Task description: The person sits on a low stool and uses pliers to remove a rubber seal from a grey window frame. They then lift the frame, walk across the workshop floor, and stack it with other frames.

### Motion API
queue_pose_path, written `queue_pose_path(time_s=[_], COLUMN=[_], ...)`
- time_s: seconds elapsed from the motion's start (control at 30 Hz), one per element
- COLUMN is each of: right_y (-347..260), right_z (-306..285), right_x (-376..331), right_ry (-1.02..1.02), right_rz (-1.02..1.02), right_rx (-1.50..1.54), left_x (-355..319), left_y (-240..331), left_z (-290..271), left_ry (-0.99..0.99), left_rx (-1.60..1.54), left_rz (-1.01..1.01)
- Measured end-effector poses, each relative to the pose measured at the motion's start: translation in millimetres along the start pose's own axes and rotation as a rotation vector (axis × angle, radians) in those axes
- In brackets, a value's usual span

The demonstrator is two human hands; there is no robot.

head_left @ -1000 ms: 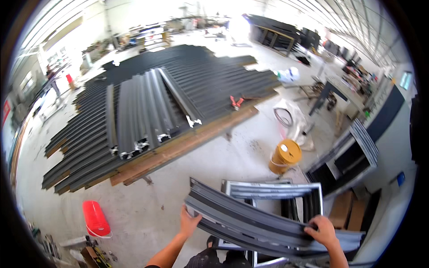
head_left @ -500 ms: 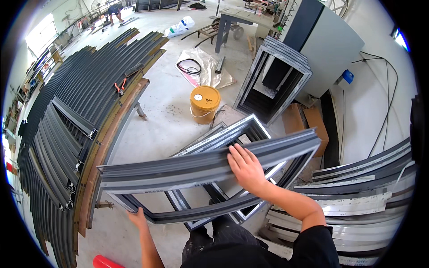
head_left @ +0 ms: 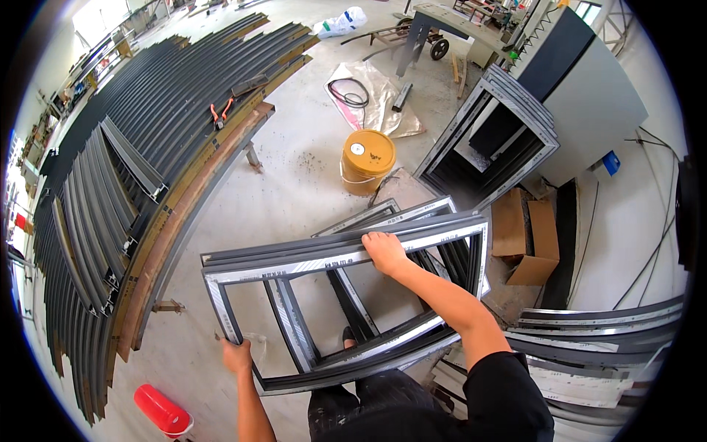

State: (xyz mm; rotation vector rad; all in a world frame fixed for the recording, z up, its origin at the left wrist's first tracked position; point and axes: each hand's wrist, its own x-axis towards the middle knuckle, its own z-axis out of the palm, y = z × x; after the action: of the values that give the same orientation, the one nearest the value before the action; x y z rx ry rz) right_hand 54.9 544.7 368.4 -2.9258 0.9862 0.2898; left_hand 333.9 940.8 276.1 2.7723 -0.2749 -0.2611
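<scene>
I hold a rectangular grey metal window frame (head_left: 313,265) with whitish film on its face, tilted in front of my legs. My left hand (head_left: 237,356) is closed round its left side bar, low down. On the long upper bar rests my right hand (head_left: 384,252), fingers curled over the edge and partly hidden. A divider bar (head_left: 289,324) crosses the frame near its left end. Just behind it, more frames (head_left: 434,209) lean, partly covered by the held one. Through the openings I see the floor and part of a shoe.
At left, long dark metal profiles (head_left: 147,96) lie on a rack, with orange-handled pliers (head_left: 219,116) on top. A yellow bucket (head_left: 366,166) stands ahead. Stacked frames (head_left: 549,136), a cardboard box (head_left: 541,236) and piled profiles (head_left: 589,342) are at right. A red cylinder (head_left: 160,409) lies lower left.
The held frame has swung from a steep tilt to show its broad face, its right end lower. My left hand stays on the side bar; my right hand has shifted slightly left along the upper bar.
</scene>
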Motion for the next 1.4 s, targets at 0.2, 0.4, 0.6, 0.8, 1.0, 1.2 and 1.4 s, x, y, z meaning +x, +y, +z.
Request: queue_pose_path(time_s=[0.2,0.4,0.6,0.8,1.0,1.2,1.4], right_y=[5.6,1.3,16.8,5.1,-24.6,-5.5,0.2], right_z=[63.7,114.5,160.4,248.1,323.5,343.5,257.2], right_x=[53.0,56.9,-119.1,-314.6,-310.3,-305.0,-280.1], right_ry=[-0.021,-0.095,-0.013,0.047,0.565,0.299,0.311], right_rz=[0.052,0.098,0.594,1.422,2.056,2.205,2.117], right_rx=[0.002,0.163,0.542,0.656,1.780,1.125,0.841], left_x=[16.2,4.3,-15.6,-16.6,-5.9,-6.8,-10.7], left_y=[-2.6,-34.7,-57.8,-75.2,-40.6,-38.5,-48.2], left_z=[45.6,88.5,108.4,127.7,107.8,104.9,103.9], left_ry=[-0.087,-0.211,-0.205,-0.142,-0.256,-0.324,-0.225], left_rx=[0.023,0.075,0.131,0.300,0.332,0.279,0.300], left_rz=[-0.007,-0.063,-0.077,-0.131,-0.193,-0.166,-0.054])
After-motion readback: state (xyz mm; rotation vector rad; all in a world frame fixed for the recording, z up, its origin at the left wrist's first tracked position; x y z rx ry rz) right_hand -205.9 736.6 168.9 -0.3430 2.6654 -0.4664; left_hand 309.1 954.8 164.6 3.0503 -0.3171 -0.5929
